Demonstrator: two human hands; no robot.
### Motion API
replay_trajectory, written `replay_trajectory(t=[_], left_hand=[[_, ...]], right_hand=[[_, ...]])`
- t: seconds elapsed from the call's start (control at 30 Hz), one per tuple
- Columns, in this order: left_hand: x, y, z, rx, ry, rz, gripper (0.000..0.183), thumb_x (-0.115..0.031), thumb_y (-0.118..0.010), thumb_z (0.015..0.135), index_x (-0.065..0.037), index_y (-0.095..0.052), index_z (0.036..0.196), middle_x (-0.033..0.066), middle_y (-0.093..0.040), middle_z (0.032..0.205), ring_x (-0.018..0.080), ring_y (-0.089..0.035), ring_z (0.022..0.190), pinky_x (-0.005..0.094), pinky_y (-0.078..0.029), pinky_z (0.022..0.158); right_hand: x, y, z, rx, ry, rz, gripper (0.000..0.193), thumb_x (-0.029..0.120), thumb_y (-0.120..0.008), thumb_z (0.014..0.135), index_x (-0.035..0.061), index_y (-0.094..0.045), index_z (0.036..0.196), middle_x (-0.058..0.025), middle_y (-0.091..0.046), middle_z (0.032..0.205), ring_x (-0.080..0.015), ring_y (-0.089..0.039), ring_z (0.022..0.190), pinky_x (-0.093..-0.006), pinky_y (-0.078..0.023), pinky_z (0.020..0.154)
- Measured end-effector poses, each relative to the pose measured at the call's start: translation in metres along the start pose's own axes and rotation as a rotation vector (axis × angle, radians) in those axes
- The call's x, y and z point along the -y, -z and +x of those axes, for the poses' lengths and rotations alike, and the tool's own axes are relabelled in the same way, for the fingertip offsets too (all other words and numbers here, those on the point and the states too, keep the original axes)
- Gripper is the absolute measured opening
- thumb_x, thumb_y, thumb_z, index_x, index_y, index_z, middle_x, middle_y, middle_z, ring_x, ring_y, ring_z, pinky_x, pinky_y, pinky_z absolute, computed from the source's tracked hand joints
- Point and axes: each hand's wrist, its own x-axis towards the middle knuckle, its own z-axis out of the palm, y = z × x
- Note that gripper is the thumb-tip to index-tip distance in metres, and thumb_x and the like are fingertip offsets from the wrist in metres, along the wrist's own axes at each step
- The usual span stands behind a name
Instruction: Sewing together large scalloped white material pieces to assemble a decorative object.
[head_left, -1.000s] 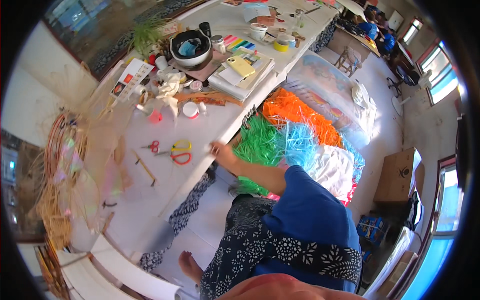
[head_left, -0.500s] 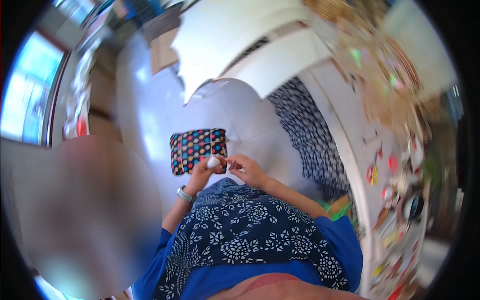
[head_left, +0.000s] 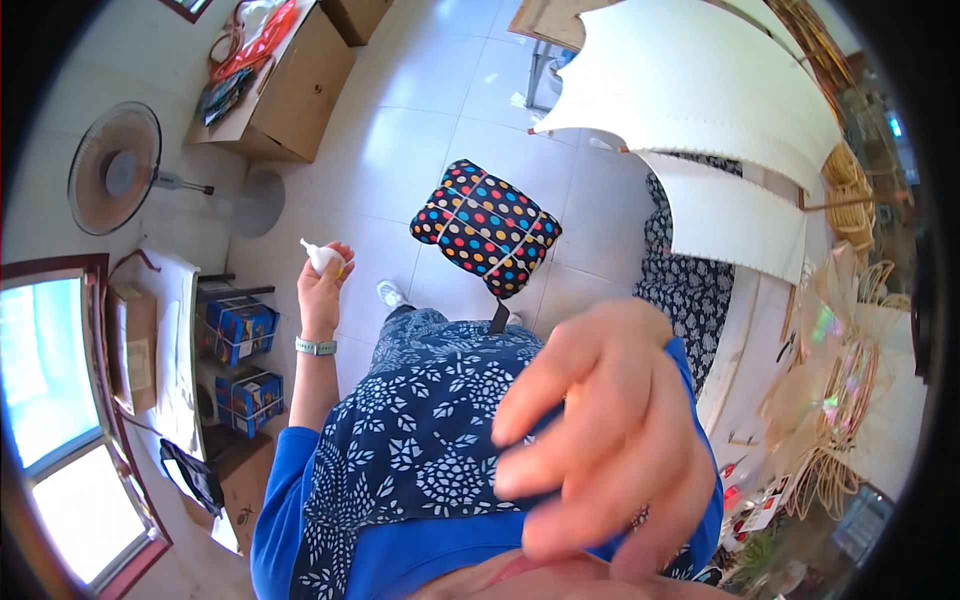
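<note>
Left hand point(head_left: 320, 290) is out to the person's left, fingers wrapped round 1 small white bottle point(head_left: 324, 260); grip is closed on it. The bottle's thin nozzle point(head_left: 307, 243) sticks out past the fingers, pointing up-left in the view. Bottle is in the left hand, well apart from the right hand, above the pale tiled floor point(head_left: 395, 170). Pale wristband point(head_left: 316, 347) on the left wrist.

Right hand point(head_left: 610, 430) is raised near the camera, large and blurred, in front of the dark blue apron point(head_left: 430, 430) with white floral print. Fingers bent and spread apart, grip released; whether it touches the apron, cannot tell.

Straight ahead of the person: 1 black cushion point(head_left: 490, 230) with coloured dots, crossed by pale cords. Near it, 1 white shoe point(head_left: 391, 293) shows at the apron's edge. Blue sleeve point(head_left: 278, 490) on the left arm.

Left side: 1 round fan point(head_left: 120, 170), 1 brown cabinet point(head_left: 295, 100) with red stuff on top, 2 blue packs point(head_left: 241, 328) stacked on shelving, bright window point(head_left: 60, 360).

Right side: 2 white panels point(head_left: 690, 80) with curved edges, dark patterned cloth point(head_left: 690, 290) below, coiled tan strips point(head_left: 825, 490) further right.
</note>
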Motion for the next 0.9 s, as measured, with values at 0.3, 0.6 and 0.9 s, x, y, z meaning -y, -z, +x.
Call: replay_trajectory(t=[0.3, 0.6, 0.9], left_hand=[[-0.074, 0.147, 0.119, -0.108, -0.038, 0.018, 0.023, -0.008, -0.054, 0.092, 0.002, -0.054, 0.113, 0.0111, -0.061, 0.107, 0.0211, -0.060, 0.100, 0.0323, -0.051, 0.089], [-0.168, 0.095, 0.358, 0.238, -0.106, 0.150, 0.026, 0.000, -0.050, 0.089, 0.001, -0.049, 0.115, 0.0107, -0.060, 0.106, 0.0192, -0.061, 0.097, 0.0310, -0.052, 0.083], [-0.217, -0.083, 0.606, 0.596, -0.178, 0.232, 0.019, 0.000, -0.050, 0.088, 0.003, -0.046, 0.107, 0.0131, -0.059, 0.103, 0.0217, -0.062, 0.095, 0.0330, -0.054, 0.083]], right_hand=[[-0.241, -0.078, 0.062, -0.135, 0.298, 0.146, 0.024, 0.029, -0.064, 0.086, 0.0141, -0.057, 0.103, -0.0102, -0.066, 0.093, -0.0239, -0.060, 0.079, -0.0242, -0.047, 0.050], [-0.388, 0.006, 0.039, 0.095, -0.369, -0.304, 0.018, -0.004, -0.049, 0.087, 0.0007, -0.055, 0.103, -0.0167, -0.064, 0.098, -0.0305, -0.063, 0.085, -0.0379, -0.052, 0.073], [-0.524, 0.164, -0.163, -0.614, -1.224, -0.687, 0.019, 0.004, -0.049, 0.090, 0.0009, -0.051, 0.108, -0.0087, -0.064, 0.087, -0.0142, -0.061, 0.072, -0.0277, -0.051, 0.067]])
